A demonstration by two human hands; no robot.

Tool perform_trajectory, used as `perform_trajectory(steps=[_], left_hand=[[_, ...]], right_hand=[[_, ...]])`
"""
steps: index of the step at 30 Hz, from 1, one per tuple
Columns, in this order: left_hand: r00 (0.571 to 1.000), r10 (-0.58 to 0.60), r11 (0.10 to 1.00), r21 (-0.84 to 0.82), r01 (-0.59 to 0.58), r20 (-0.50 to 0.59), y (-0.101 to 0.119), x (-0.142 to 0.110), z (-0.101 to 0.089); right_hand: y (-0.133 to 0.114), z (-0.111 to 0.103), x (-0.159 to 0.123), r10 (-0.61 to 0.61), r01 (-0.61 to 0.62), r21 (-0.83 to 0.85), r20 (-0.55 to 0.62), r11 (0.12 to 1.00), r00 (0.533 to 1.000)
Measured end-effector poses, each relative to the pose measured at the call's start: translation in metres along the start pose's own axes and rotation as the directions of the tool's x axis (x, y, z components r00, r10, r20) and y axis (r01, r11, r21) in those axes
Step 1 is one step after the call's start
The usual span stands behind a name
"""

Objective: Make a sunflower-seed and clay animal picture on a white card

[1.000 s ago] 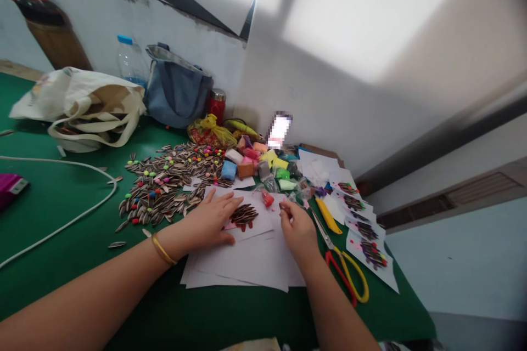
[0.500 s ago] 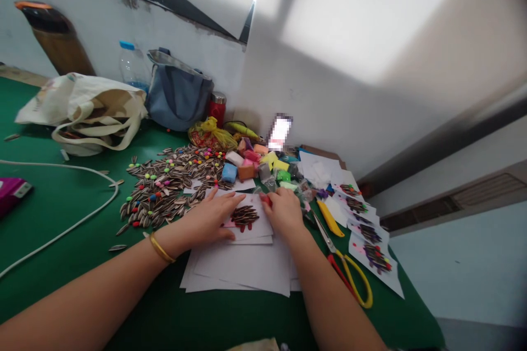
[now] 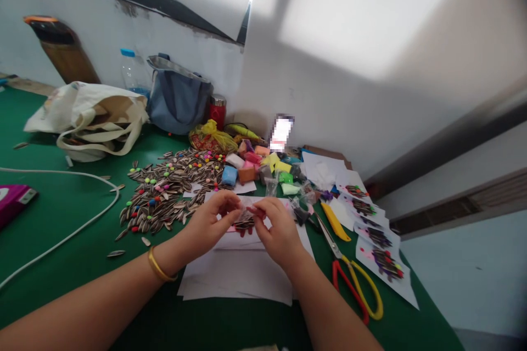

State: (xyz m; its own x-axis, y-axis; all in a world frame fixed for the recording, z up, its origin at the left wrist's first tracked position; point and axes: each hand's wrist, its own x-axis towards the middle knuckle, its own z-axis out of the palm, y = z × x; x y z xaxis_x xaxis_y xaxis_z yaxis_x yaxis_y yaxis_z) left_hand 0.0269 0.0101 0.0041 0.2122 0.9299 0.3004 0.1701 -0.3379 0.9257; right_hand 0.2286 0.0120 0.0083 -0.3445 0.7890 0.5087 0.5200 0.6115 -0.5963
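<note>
My left hand (image 3: 212, 224) and my right hand (image 3: 276, 230) meet above a stack of white paper sheets (image 3: 242, 269), fingertips pinched together on a small clear bag with red clay (image 3: 252, 209). Under the hands lies a seed picture (image 3: 244, 224) of dark sunflower seeds with red bits. A gold bangle (image 3: 158, 265) circles my left wrist. Left of the hands spreads a pile of sunflower seeds (image 3: 164, 192) dotted with coloured clay balls.
Coloured clay blocks (image 3: 255, 167) sit behind the paper. Scissors (image 3: 354, 279) and a yellow cutter (image 3: 335, 221) lie to the right, beside several finished seed pictures (image 3: 376, 241). A cream tote (image 3: 88, 115), blue bag (image 3: 177, 96), bottle, white cable (image 3: 61, 230) lie at left.
My right hand picked up the small red clay bag and both hands rose off the paper, meeting over the seed picture. The left hand no longer lies flat.
</note>
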Motion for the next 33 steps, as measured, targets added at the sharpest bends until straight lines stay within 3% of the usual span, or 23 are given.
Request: perform_trajectory(steps=[4, 8, 12, 16, 19, 23, 26, 29, 33], left_hand=[[0.998, -0.06, 0.989, -0.133, 0.06, 0.0, 0.003, 0.004, 0.001], [0.996, -0.09, 0.977, -0.192, 0.094, 0.028, 0.004, 0.005, 0.0], [0.991, -0.092, 0.967, -0.228, 0.112, 0.097, 0.006, 0.004, 0.0], [0.989, -0.092, 0.958, -0.26, 0.118, 0.112, 0.005, 0.003, 0.004], [0.998, -0.057, 0.978, -0.199, 0.056, 0.002, 0.002, 0.002, 0.005], [0.987, 0.134, 0.99, -0.032, -0.138, -0.089, -0.004, 0.002, 0.0], [0.97, 0.243, 0.961, 0.141, -0.238, -0.022, -0.006, 0.005, -0.005], [0.968, 0.236, 0.941, 0.226, -0.25, 0.089, -0.005, 0.006, -0.008], [0.959, 0.224, 0.921, 0.284, -0.267, 0.174, 0.0, 0.005, -0.006]], right_hand=[[0.002, -0.003, 0.0, 0.029, -0.032, 0.131, 0.023, 0.991, 0.999], [0.002, -0.004, 0.0, 0.158, -0.171, 0.304, 0.066, 0.937, 0.985], [0.003, 0.0, -0.003, 0.275, -0.281, 0.361, 0.07, 0.889, 0.959], [0.006, 0.006, -0.005, 0.291, -0.298, 0.4, 0.079, 0.867, 0.953], [0.007, 0.009, -0.006, 0.305, -0.31, 0.426, 0.082, 0.85, 0.949], [0.007, 0.011, -0.007, 0.346, -0.356, 0.529, 0.122, 0.771, 0.93], [0.006, 0.011, -0.006, 0.379, -0.392, 0.604, 0.157, 0.694, 0.912], [0.005, 0.01, -0.004, 0.388, -0.421, 0.648, 0.203, 0.635, 0.899], [0.001, 0.007, -0.003, 0.326, -0.397, 0.636, 0.233, 0.661, 0.916]])
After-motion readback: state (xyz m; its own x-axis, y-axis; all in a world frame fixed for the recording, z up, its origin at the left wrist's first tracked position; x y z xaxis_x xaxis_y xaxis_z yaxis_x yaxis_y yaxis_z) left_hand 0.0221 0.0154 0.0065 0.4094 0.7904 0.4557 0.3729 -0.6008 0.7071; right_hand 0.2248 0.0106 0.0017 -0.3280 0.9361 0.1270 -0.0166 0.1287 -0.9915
